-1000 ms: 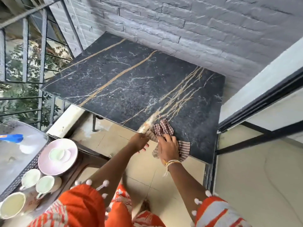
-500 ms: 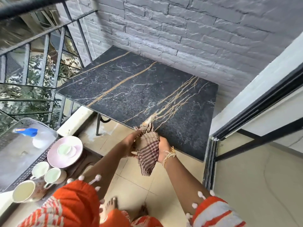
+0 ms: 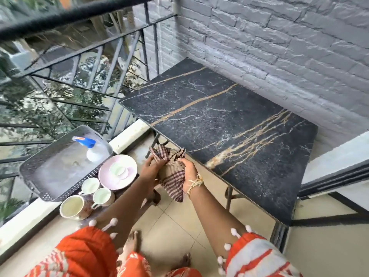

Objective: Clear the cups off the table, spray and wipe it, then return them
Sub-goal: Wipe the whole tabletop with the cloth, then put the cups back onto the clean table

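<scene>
While both hands hold the cloth (image 3: 173, 174) just off the near edge of the table (image 3: 229, 124), the cloth hides most of their fingers. The left hand (image 3: 152, 168) grips its upper part and the right hand (image 3: 188, 173) is curled around its side; the lower end hangs free over the floor (image 3: 179, 222). Three cups (image 3: 72, 206) stand on a low surface at the left, beside a plate (image 3: 119, 171) and a tray (image 3: 60, 166) with the spray bottle (image 3: 90, 147). One more small cup seems to sit on the plate, but it is blurred. The table touches the brick wall (image 3: 279, 47) at its far side; its near edge faces open floor. A railing (image 3: 99, 62) closes the left side.
</scene>
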Tool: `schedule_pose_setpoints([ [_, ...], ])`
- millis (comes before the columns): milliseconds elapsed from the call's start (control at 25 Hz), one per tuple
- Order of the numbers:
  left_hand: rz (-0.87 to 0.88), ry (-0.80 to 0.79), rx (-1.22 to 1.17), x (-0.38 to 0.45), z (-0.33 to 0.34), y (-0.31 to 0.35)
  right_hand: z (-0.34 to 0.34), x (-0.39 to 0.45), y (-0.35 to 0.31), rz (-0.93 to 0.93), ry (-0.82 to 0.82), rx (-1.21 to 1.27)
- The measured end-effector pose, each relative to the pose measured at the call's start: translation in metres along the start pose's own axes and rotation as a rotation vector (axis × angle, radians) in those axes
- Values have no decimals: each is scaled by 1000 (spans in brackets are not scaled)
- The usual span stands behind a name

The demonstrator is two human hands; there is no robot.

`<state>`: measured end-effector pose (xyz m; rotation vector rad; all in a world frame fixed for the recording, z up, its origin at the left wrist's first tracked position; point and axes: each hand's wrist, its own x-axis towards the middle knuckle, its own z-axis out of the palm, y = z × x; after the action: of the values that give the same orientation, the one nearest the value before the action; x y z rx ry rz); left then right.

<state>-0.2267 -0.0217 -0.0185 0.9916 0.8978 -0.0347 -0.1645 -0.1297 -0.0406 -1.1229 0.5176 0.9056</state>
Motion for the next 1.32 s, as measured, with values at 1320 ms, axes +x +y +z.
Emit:
schedule_pose_setpoints([
  [1320, -165, 365, 405, 127, -424, 72, 343, 171, 194, -66, -160, -1615],
])
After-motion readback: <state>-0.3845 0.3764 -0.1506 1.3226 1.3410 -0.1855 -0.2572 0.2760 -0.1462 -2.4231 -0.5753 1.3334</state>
